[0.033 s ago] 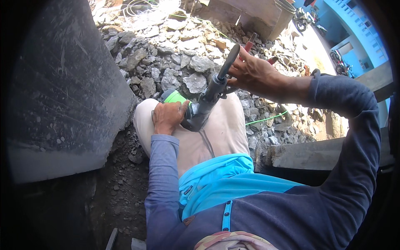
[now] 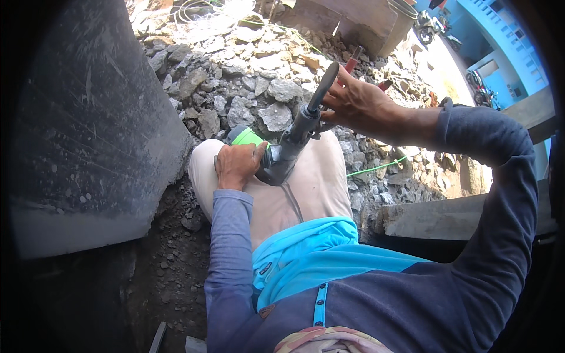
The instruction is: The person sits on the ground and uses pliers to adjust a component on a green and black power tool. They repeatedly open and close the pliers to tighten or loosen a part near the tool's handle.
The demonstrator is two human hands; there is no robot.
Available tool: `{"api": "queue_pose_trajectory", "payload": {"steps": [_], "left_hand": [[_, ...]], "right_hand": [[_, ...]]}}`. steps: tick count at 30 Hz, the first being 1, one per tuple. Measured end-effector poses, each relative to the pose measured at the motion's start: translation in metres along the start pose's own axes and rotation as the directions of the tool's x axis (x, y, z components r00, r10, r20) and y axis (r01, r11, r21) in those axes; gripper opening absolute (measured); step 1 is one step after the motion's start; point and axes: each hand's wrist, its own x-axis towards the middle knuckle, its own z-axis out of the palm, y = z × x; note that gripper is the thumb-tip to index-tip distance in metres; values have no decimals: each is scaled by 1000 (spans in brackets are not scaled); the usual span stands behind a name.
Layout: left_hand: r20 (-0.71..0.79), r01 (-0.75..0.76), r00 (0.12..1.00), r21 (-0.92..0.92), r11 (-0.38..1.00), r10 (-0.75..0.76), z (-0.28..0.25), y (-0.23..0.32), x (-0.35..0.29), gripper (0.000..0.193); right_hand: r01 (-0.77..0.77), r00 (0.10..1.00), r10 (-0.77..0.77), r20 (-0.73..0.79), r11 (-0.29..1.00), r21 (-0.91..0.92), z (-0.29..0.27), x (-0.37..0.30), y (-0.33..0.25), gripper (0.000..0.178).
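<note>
A green-banded power tool (image 2: pixel 291 144) slanted over beige trousers (image 2: pixel 326 188) at mid-frame, its grey barrel (image 2: pixel 302 126) pointing toward the upper right. The left hand (image 2: pixel 237 165) gripped its body; the right hand (image 2: pixel 365 106) curled around a red-handled tool (image 2: pixel 351 65) near its top. Broken rock (image 2: pixel 229 79) spread across the upper centre, a blue building (image 2: pixel 518 38) upper right.

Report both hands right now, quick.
Left hand: closed, holding the power tool.
Right hand: closed around a red-handled tool; fingertips partly hidden.
</note>
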Motion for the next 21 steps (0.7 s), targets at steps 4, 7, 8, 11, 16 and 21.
{"api": "queue_pose_trajectory", "payload": {"steps": [4,7,8,11,16,21], "left_hand": [[-18,6,1000,0,1000,-6,-1,2,7,63],[-19,6,1000,-5,1000,-6,0,0,6,63],[-21,7,1000,-11,1000,-8,1,-1,6,63],[-29,6,1000,-14,1000,-7,3,-3,6,63],[-36,-8,999,-22,1000,8,6,-5,7,63],[-51,-8,999,-35,999,6,8,-5,6,64]], "right_hand": [[-24,1000,24,-16,999,-20,2,0,2,43],[-45,993,48,105,999,-28,-5,5,1,42],[-53,985,58,164,998,-32,-8,6,1,42],[-47,986,52,160,998,-34,-9,8,1,42],[-3,991,16,132,995,-95,-10,7,-2,45],[-15,990,29,141,994,-104,-27,5,1,52]]}}
